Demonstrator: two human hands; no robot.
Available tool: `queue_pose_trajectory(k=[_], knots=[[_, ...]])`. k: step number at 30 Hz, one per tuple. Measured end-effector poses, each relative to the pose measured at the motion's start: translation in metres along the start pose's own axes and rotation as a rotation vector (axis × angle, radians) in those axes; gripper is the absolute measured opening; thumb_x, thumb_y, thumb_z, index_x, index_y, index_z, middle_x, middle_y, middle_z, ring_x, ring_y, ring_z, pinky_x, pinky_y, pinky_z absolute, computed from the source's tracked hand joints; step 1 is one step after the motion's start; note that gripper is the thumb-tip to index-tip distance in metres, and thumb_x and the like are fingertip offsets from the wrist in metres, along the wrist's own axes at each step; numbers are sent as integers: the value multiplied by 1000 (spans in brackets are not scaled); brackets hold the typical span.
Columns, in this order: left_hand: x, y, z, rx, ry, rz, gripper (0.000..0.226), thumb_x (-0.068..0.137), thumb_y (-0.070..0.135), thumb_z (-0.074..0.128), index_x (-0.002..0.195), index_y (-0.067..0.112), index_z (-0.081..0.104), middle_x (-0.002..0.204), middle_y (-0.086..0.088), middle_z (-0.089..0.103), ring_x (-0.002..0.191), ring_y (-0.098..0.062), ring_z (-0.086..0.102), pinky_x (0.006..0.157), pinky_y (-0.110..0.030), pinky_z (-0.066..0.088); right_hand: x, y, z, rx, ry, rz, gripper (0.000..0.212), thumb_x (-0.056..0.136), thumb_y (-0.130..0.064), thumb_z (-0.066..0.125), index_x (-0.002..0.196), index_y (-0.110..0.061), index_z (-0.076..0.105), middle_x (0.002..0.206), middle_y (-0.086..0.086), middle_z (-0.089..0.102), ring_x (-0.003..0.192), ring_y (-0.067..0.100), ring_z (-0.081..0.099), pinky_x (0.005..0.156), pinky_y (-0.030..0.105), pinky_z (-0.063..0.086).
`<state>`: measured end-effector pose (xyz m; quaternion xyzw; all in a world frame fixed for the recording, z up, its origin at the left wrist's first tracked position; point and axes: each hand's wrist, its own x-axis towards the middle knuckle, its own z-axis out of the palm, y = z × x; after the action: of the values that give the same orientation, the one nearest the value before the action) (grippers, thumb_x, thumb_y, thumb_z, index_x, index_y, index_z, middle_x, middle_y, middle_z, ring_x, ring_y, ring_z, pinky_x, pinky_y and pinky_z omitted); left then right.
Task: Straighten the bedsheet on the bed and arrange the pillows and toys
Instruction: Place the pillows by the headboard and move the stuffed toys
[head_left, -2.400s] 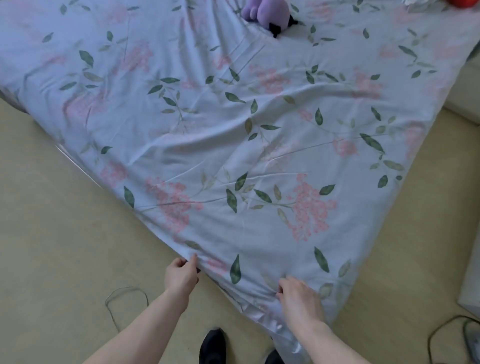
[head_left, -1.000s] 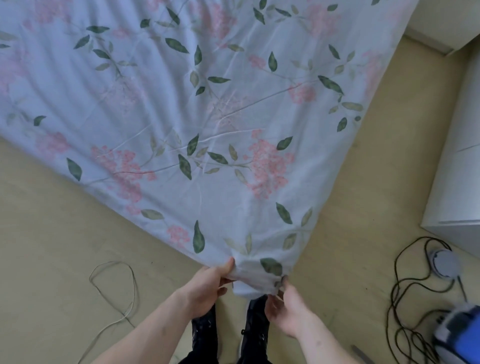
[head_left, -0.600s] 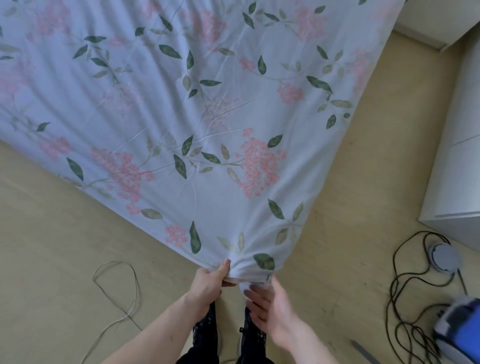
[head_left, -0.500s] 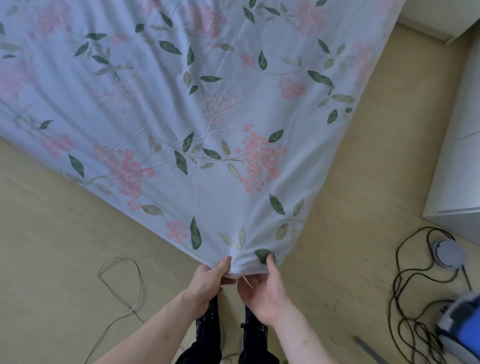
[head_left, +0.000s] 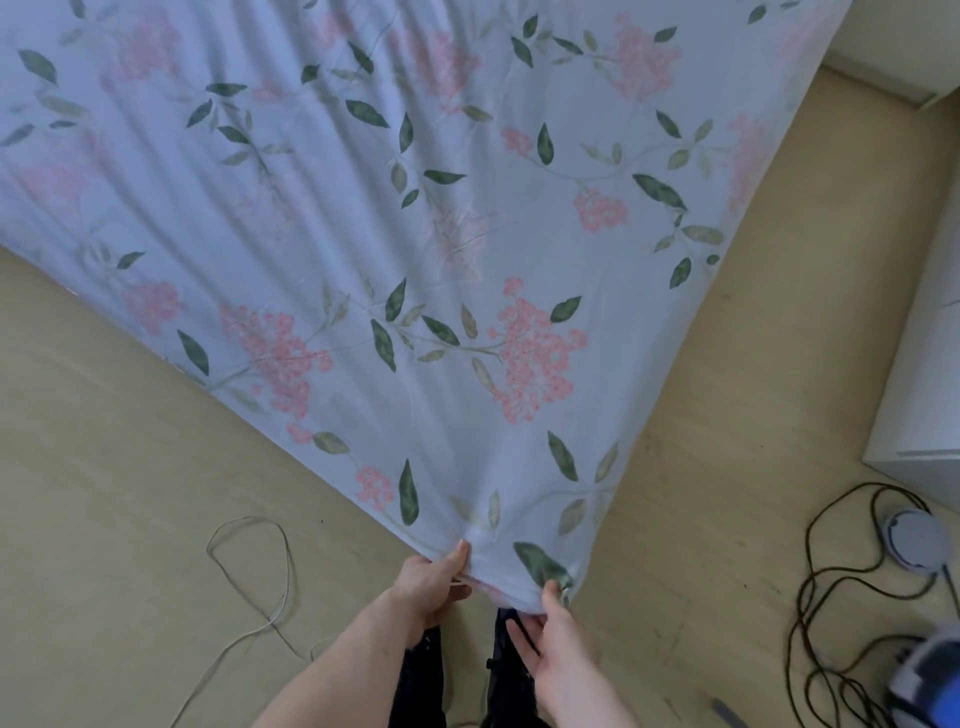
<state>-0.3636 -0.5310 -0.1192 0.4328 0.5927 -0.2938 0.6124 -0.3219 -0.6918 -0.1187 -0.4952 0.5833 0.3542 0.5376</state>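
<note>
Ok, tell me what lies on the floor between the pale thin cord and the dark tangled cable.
In the head view, between the pale cord and the dark cable hang the bedsheet corner, both gripping hands, left hand, right hand, and the person's dark shoes.

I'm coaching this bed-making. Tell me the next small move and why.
Probably pull the corner of the pale blue floral bedsheet toward the body a little more: the left hand and right hand both pinch it, yet long creases fan across the cloth at upper left.
</note>
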Motion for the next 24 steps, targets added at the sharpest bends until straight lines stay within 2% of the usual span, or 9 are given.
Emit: queue_pose_trajectory(k=[2,5,7,9,12,14,16,20,24], knots=[[-2,10,-8,93,16,-60,38,96,49,63,100,13,72,80,8,77,78,-13,69,73,-27,49,-1,-19,0,-200,-13,60,26,102,-26,57,118,-4,59,99,15,68,83,26,67,52,35,61],[-6,29,-34,412,115,-49,48,93,56,59,96,12,75,89,2,79,73,-16,69,63,-24,47,-17,-53,2,-828,97,27,25,98,-23,52,115,-5,55,98,13,64,79,28,65,60,39,60],[-14,48,-58,767,192,80,41,91,53,57,88,14,71,85,2,75,74,-18,68,60,-24,48,-34,-71,16,-1363,224,-216,25,91,-21,54,111,-7,60,91,6,60,72,24,61,57,29,54],[-34,77,-81,986,278,235,27,90,42,55,79,19,65,76,4,66,69,-18,63,59,-26,48,-61,-85,46,-1636,225,-468,18,87,-23,55,98,-13,64,85,1,59,72,21,61,57,24,48],[-81,128,-110,995,342,372,16,88,32,56,81,21,65,78,4,66,73,-19,64,64,-29,52,-120,-103,101,-1657,148,-603,17,88,-27,53,93,-14,63,89,3,64,73,22,62,57,25,45],[-106,148,-124,939,369,418,14,87,32,59,85,22,68,82,5,67,76,-18,65,65,-28,52,-160,-106,128,-1679,117,-672,6,84,-18,51,84,-13,55,75,1,57,60,21,52,49,26,35],[-151,167,-158,924,384,453,11,87,31,58,84,24,66,81,6,66,74,-17,63,63,-26,49,-222,-102,156,-1669,99,-743,5,81,-13,48,85,-15,49,73,1,51,59,20,46,50,27,31],[-218,189,-213,914,400,538,9,86,30,56,84,27,64,85,10,66,80,-16,63,62,-25,46,-304,-93,199,-1639,14,-849,29,90,-22,48,119,-20,52,113,2,59,91,22,57,71,31,44],[-290,208,-275,897,437,561,12,86,33,56,88,28,67,88,10,67,83,-15,64,62,-24,46,-376,-82,226,-1657,-36,-945,34,92,-27,52,125,-21,51,122,1,59,95,22,57,75,31,45]])
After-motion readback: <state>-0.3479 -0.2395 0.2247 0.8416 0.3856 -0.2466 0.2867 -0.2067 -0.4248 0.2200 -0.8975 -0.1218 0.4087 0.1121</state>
